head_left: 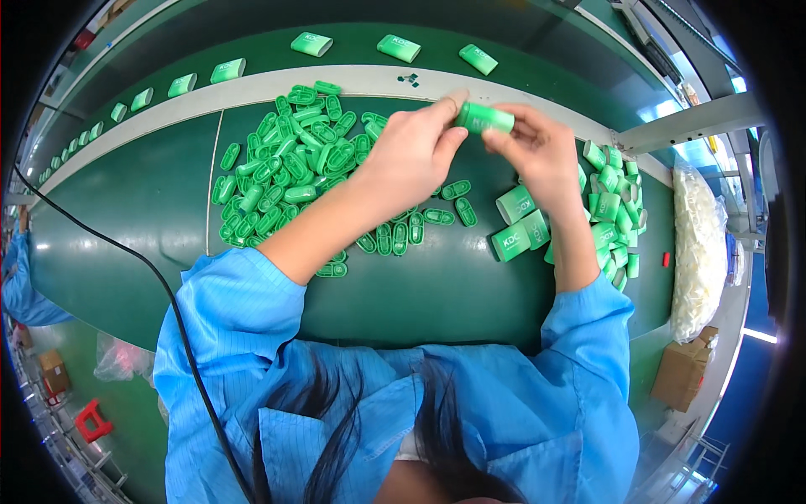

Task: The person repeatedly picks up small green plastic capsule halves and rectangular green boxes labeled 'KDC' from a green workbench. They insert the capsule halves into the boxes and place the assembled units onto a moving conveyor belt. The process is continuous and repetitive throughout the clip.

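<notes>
A short green plastic casing (490, 118) with pale lettering is held up between my two hands, above the far edge of the worktable. My left hand (411, 151) pinches its left end between thumb and forefinger; whether a small part is also in those fingers is hidden. My right hand (537, 149) grips the casing's right end with bent fingers. Under and left of my left forearm spreads a heap of green oval end caps (290, 155), some lying loose (401, 238) nearer me. Beside my right wrist lie more green casings (510, 241), with a larger pile (617, 202) farther right.
Beyond a pale rail (353, 81), a spaced row of green casings (311, 44) lies on a green belt. Small dark green bits (408, 80) rest on the rail. At right are a bag of whitish pieces (698, 252) and a cardboard box (682, 374). A black cable (159, 273) crosses the left side.
</notes>
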`<state>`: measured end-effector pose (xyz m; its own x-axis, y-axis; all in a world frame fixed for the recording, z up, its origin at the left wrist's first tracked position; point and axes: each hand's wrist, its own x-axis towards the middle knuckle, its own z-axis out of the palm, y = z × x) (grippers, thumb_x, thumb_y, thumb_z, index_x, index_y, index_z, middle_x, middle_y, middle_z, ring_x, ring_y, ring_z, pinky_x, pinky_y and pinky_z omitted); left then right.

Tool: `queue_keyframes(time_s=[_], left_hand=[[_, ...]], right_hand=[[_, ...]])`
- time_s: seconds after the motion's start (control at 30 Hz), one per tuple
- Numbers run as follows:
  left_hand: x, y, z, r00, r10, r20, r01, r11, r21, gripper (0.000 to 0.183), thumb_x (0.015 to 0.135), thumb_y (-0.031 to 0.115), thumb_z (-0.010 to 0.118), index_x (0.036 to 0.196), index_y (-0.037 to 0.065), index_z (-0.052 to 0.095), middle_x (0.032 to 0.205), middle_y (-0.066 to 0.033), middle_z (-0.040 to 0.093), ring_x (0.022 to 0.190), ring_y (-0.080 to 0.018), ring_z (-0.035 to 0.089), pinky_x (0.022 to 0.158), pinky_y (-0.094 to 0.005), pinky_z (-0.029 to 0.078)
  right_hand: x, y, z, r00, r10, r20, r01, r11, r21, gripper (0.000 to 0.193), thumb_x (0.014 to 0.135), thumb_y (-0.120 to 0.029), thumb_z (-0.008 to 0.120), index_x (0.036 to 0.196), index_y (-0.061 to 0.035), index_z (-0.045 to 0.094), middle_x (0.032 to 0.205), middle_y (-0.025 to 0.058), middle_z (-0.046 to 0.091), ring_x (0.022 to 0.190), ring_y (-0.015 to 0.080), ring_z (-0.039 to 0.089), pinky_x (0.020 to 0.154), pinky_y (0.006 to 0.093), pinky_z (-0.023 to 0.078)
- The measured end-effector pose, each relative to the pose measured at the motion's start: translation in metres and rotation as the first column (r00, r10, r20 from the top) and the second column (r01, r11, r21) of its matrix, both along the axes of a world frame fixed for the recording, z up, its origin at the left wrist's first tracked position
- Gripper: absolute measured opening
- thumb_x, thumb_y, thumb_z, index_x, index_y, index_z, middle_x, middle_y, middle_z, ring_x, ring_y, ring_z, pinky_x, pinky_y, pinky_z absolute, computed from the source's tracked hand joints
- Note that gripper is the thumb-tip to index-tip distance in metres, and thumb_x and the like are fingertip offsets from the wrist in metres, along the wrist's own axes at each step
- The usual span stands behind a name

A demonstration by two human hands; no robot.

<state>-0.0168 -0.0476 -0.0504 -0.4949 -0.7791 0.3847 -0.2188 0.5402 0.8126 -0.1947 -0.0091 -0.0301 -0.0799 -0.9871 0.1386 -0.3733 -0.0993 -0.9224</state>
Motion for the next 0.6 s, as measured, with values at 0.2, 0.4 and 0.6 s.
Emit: queue_keyframes(time_s=[0.2,0.4,0.6], left_hand=[[0.013,0.011,0.005,0.934,-0.074,0.350,0.152,0.968,-0.201,0.039,0.070,0.010,0.069,0.106,0.002,0.058,0.110,-0.0134,0.053,0.107,-0.0298,0.048,0.093,-0.0394,0.040],[0.006,0.016,-0.009,0.882,-0.114,0.457,0.209,0.965,-0.162,0.034,0.066,0.010,0.072,0.098,0.006,0.063,0.101,-0.0083,0.055,0.101,-0.0275,0.049,0.089,-0.0384,0.041],[0.004,0.016,-0.013,0.953,-0.039,0.300,0.096,0.979,-0.180,0.022,0.070,0.010,0.069,0.090,0.006,0.064,0.080,-0.0062,0.061,0.079,-0.0256,0.057,0.077,-0.0371,0.047]], right_hand=[[-0.082,-0.087,-0.012,0.947,-0.246,-0.206,0.267,0.960,0.084,0.037,0.078,-0.027,0.071,0.102,0.0004,0.063,0.080,-0.0002,0.059,0.066,0.0070,0.050,0.057,0.0213,0.041],[-0.126,-0.100,-0.038,0.741,-0.393,-0.545,0.397,0.910,-0.117,0.041,0.077,-0.034,0.069,0.099,0.0000,0.063,0.084,0.0078,0.064,0.070,0.0156,0.056,0.059,0.0292,0.045],[-0.051,0.005,0.031,0.516,0.040,-0.856,0.366,0.893,0.262,0.040,0.074,-0.041,0.068,0.066,-0.0021,0.065,0.081,0.0120,0.064,0.080,0.0273,0.059,0.071,0.0370,0.047]])
